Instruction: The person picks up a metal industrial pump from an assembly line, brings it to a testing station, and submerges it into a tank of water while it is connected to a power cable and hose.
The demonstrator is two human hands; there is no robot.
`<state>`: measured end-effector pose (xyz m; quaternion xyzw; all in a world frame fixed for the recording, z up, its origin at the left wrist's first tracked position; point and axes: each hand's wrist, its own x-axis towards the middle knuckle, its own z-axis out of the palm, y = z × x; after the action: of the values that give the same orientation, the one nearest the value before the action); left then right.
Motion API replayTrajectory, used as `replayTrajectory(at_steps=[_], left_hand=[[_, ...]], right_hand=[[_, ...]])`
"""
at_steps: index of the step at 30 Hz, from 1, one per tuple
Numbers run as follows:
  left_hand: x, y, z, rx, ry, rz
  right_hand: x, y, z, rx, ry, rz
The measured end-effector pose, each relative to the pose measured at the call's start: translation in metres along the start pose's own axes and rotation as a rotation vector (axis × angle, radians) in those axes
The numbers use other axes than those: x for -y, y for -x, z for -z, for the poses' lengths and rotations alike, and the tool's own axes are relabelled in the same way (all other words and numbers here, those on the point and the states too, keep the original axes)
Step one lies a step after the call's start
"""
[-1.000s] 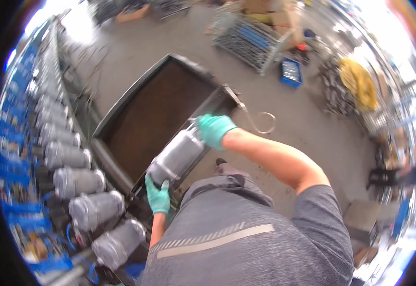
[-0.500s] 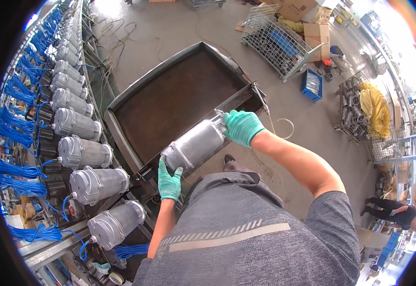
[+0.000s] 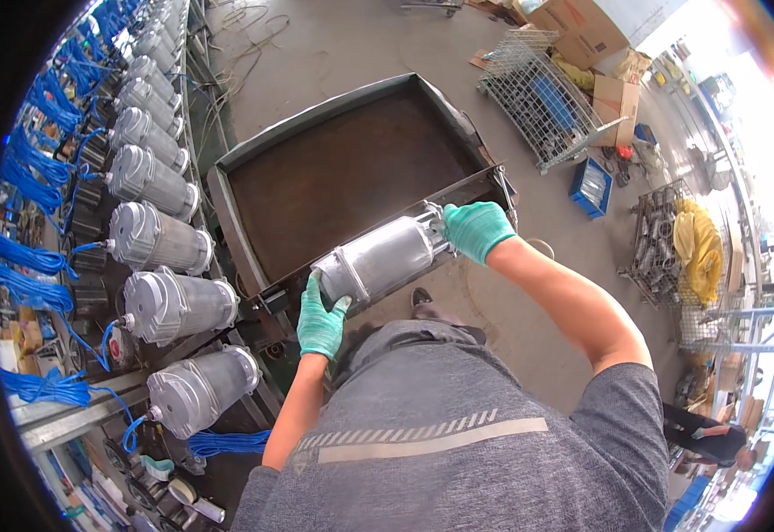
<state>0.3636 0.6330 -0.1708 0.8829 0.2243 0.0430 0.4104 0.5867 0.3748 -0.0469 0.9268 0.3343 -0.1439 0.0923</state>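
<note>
A silver-grey cylindrical motor housing [image 3: 385,261] lies slantwise in front of me, over the near edge of a large metal tub [image 3: 221,208] with a dark brown inside. My right hand [image 3: 478,232], in a green knitted glove, is closed around the fittings at the housing's right end. My left hand [image 3: 320,324], gloved the same way, holds the flanged left end, its thumb and fingers apart against the metal. The housing hides part of the tub's near ledge, and the undersides of both grips do not show.
On my left runs a row of similar motors [image 3: 202,390] with coiled blue cables [image 3: 45,387]. Beyond the tub at right stand a wire cage [image 3: 542,97], a blue crate [image 3: 592,188] and a basket of metal parts with yellow cloth [image 3: 699,253]. Another person [image 3: 711,436] is at the far right.
The whole view has turned slightly, so the tub and motor row appear shifted. Both hands keep hold of the motor housing, which stays at the tub's near edge.
</note>
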Motion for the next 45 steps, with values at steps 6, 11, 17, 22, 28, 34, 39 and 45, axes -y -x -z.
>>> replayTrajectory(at_steps=[6,11,17,22,28,34,39,45], left_hand=[[-0.012,0.0,0.008,0.065,0.029,0.091],[-0.013,0.0,0.01,0.062,-0.008,0.102],[-0.007,0.0,0.009,0.062,0.014,0.103],[-0.007,0.003,0.006,-0.013,0.007,0.05],[-0.012,0.001,0.01,0.043,-0.001,0.114],[-0.011,0.008,0.014,0.041,-0.086,0.176],[-0.015,0.004,0.019,0.103,-0.088,0.163],[-0.012,0.002,0.009,0.073,-0.1,0.121]], right_hand=[[0.006,0.004,0.013,0.07,-0.024,-0.03],[0.004,-0.002,0.014,0.204,0.099,-0.002],[0.007,0.007,-0.003,-0.074,-0.06,-0.052],[-0.005,-0.007,-0.022,0.098,0.064,-0.034],[0.013,0.004,0.006,-0.119,0.007,0.022],[0.01,-0.016,-0.033,-0.206,0.012,0.102],[0.009,-0.004,-0.005,-0.113,0.028,0.106],[0.008,-0.011,-0.014,-0.025,0.007,0.031]])
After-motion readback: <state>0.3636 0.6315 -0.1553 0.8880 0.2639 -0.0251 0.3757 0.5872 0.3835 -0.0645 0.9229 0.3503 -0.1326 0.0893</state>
